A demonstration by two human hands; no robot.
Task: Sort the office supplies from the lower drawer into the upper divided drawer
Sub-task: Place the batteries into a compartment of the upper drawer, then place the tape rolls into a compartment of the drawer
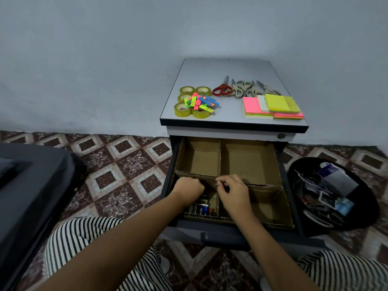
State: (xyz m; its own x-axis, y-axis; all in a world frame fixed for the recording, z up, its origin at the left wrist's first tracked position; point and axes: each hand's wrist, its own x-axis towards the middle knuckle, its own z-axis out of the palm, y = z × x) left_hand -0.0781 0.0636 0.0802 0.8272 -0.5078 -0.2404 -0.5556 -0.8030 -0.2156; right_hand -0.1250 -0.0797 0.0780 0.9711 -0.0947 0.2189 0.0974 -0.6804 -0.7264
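**Both hands down in the divided drawer**

Striped knees point(88, 244) closest in, either side of two bare forearms stretched forward. Left hand point(189, 189) curled into a fist, knuckles up, dipped into the near-left compartment of the drawer point(282, 177). Inside of that fist hidden, so no telling whether anything is held. Right hand point(234, 193) just beside it, thumb and forefinger pinched together right over the cardboard divider point(220, 156), the catch too small to make out. Directly under the left wrist, small supplies point(201, 207) standing in that same compartment, against its near wall. Brown cardboard floors on show beyond both hands and under the right wrist.

Further out past the fingertips, up on the cabinet top point(231, 70): tape rolls point(183, 109) and bright flags point(202, 102) beyond the left hand, red scissors point(220, 89) and grey scissors point(244, 90) dead ahead, sticky notes point(273, 107) beyond the right hand. Off to the right of the right hand, black bin point(298, 185) on the floor, packed with paper scraps. Well left of the left arm, dark bulky shape point(31, 185), unclear.
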